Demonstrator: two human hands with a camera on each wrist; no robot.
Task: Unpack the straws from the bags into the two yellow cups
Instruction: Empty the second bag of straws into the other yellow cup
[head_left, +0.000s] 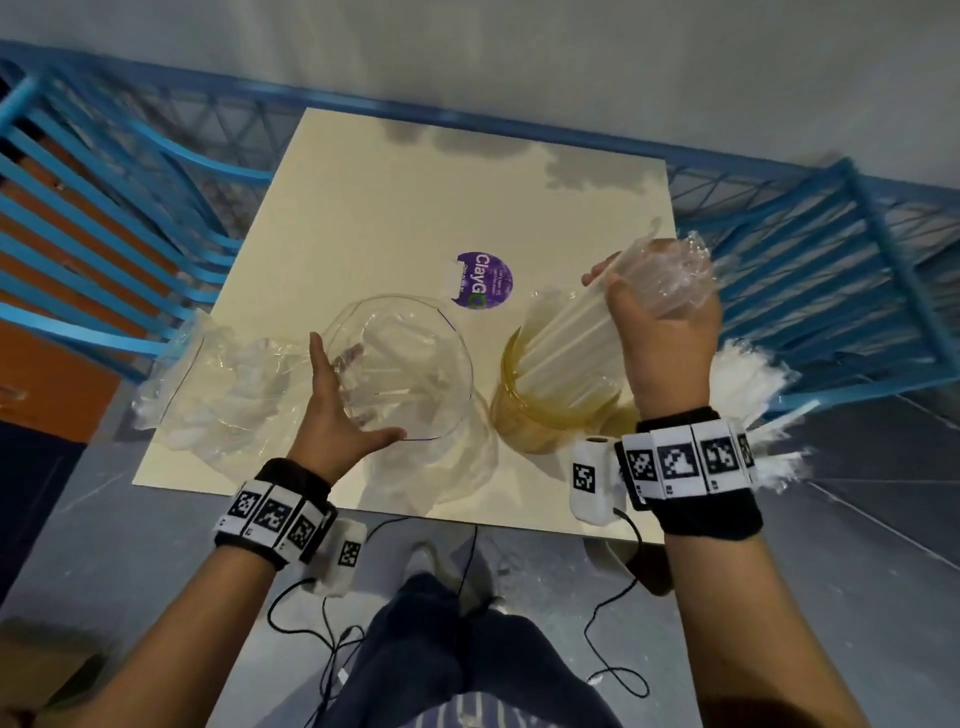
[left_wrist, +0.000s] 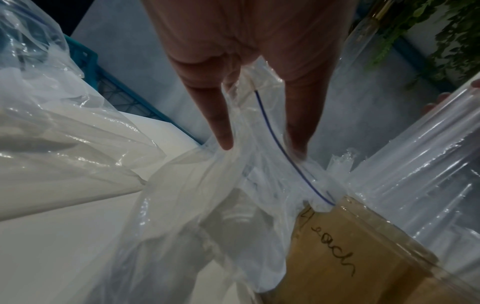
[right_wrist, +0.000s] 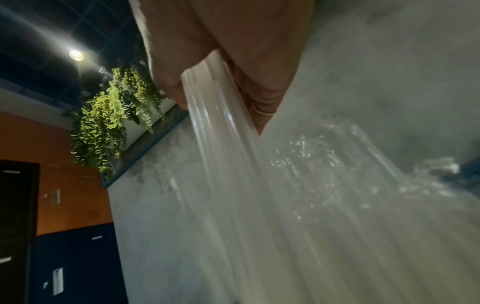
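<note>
Status: task in progress, roughly at its midpoint as a judgement from the present layout.

The right hand (head_left: 660, 332) is closed around a bundle of translucent straws (head_left: 566, 343), together with some crumpled clear wrapping (head_left: 680, 280) bunched at their upper ends. The bundle is tilted, and its lower ends sit inside the yellow cup (head_left: 524, 415) standing near the front right of the counter (head_left: 363, 208). This cup appears already well filled; the straws in hand look to be in the course of being set down into it.

The left hand (head_left: 332, 410) holds the mouth of a clear bag (head_left: 405, 364) with a thin blue line along its rim. In the left wrist view, two fingers (left_wrist: 221, 127) are extended into the opening with film caught between them, so the hand spreads the bag rather than clasping it. What remains inside this bag cannot be determined through the film.

A second clear bag (head_left: 218, 384) lies at the left edge of the counter; it seems to hold pale contents, but whether these are straws is unclear.

Only one yellow cup is identifiable. The second cup is not visible in any view.

Remaining work, as judged: release the current bundle, empty the remaining bags, fill the second cup.
</note>
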